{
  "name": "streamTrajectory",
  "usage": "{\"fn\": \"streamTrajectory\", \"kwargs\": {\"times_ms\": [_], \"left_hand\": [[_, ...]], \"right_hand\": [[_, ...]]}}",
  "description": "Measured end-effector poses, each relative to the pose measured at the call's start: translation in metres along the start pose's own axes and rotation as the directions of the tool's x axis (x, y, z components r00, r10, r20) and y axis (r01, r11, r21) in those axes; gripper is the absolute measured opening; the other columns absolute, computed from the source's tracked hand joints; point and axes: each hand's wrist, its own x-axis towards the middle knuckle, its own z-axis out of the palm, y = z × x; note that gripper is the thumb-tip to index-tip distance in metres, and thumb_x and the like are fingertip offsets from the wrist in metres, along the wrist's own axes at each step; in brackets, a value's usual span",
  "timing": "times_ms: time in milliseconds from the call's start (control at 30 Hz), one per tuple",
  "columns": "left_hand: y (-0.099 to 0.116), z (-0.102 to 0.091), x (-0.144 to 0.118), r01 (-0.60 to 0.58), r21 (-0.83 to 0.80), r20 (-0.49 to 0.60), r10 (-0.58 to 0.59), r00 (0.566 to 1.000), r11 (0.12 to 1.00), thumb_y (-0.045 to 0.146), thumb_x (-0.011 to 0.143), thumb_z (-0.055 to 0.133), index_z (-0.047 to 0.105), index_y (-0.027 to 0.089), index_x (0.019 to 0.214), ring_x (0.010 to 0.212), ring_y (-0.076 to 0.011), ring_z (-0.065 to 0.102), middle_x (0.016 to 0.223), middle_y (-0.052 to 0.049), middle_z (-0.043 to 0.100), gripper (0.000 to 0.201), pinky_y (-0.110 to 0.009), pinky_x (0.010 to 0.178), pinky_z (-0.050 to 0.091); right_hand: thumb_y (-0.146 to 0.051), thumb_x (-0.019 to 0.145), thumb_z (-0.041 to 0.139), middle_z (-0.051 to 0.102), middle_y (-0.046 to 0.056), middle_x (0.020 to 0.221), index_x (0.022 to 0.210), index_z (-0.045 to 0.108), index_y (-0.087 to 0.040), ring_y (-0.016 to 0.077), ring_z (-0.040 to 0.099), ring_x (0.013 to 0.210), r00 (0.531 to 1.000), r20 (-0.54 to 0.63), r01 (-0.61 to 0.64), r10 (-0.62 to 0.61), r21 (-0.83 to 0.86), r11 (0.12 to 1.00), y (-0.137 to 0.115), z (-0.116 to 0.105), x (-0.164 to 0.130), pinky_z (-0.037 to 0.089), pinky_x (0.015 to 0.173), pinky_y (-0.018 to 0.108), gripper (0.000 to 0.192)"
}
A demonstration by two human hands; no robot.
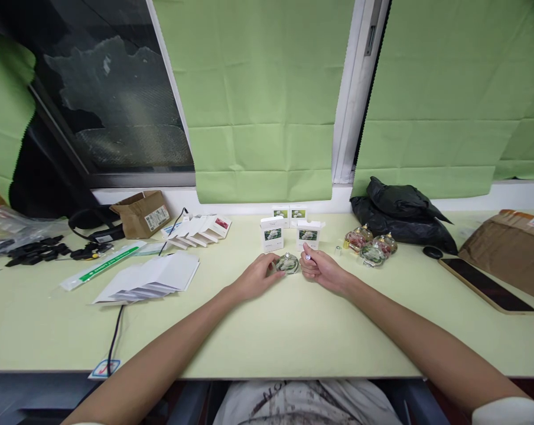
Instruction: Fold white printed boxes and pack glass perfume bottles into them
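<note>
My left hand [259, 276] grips the side of a small round clear bottle [287, 264] with green inside, which rests on the table. Just right of it, my right hand [322, 269] is curled closed with the thumb up. A small shiny whitish-purple thing shows at its fingers; whether it is a ring or a held piece I cannot tell. Behind the hands stand two small white boxes with flower pictures, a left box [272, 235] and a right box [308, 235] with its top flaps open. A small pale cap-like piece [338, 251] lies right of my right hand.
Several clear round bottles [373, 256] in green and pink cluster at right, before black plastic bags [400, 215]. A phone [486, 285] and brown package [510, 251] lie farther right. Flattened white cartons [152, 278], a cardboard box [142, 215] and a black cable [115, 336] are at left.
</note>
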Motion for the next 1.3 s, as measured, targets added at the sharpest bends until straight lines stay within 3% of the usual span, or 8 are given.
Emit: {"fn": "streamTrajectory", "kwargs": {"times_ms": [267,533,1000,1167,1300], "left_hand": [[0.000,0.000,-0.001,0.000,0.003,0.000,0.000,1.000,1.000,0.050,0.096,0.061,0.063,0.022,0.114,0.090,-0.0225,0.059,0.099,-0.005,0.063,0.034,-0.037,0.082,0.047],[0.002,-0.001,-0.001,0.003,0.021,-0.009,-0.003,1.000,1.000,0.051,0.096,0.060,0.062,0.021,0.109,0.088,-0.0210,0.058,0.098,-0.004,0.063,0.033,-0.034,0.079,0.047],[0.006,-0.003,-0.002,-0.020,0.037,-0.012,0.020,1.000,0.999,0.044,0.096,0.061,0.062,0.021,0.107,0.086,-0.0204,0.059,0.095,-0.003,0.064,0.026,-0.032,0.077,0.046],[0.005,-0.002,-0.003,-0.024,0.037,-0.021,0.024,0.999,0.999,0.044,0.098,0.059,0.062,0.021,0.109,0.088,-0.0206,0.061,0.097,-0.004,0.065,0.025,-0.032,0.077,0.046],[0.002,-0.001,-0.003,-0.032,0.045,-0.025,0.033,0.999,0.998,0.043,0.099,0.057,0.061,0.022,0.113,0.090,-0.0209,0.062,0.100,-0.004,0.066,0.026,-0.032,0.078,0.047]], "right_hand": [[-0.069,0.088,0.069,0.021,-0.010,0.057,0.061,0.045,-0.021,0.0094,0.012,0.052,1.000,-0.025,0.003,-0.003,0.010,1.000,0.002,-0.003,0.002,0.016,0.052,0.027,0.060],[-0.059,0.090,0.073,0.026,-0.009,0.062,0.076,0.058,-0.018,0.0079,0.017,0.053,0.996,-0.082,0.036,-0.031,0.057,0.998,0.004,-0.010,0.005,0.019,0.053,0.024,0.045],[-0.054,0.085,0.079,0.059,-0.001,0.086,0.095,0.072,-0.021,0.0073,0.047,0.061,0.985,-0.080,0.148,-0.155,-0.086,0.985,0.010,-0.013,0.009,0.035,0.058,0.025,0.036],[-0.049,0.079,0.085,0.069,0.002,0.103,0.105,0.071,-0.026,0.0089,0.052,0.065,0.978,-0.144,0.134,-0.151,-0.125,0.983,0.011,-0.018,0.010,0.041,0.060,0.026,0.037],[-0.046,0.079,0.086,0.070,0.003,0.105,0.105,0.070,-0.026,0.0096,0.052,0.067,0.978,-0.160,0.114,-0.133,-0.123,0.986,0.011,-0.020,0.009,0.042,0.061,0.026,0.037]]}}
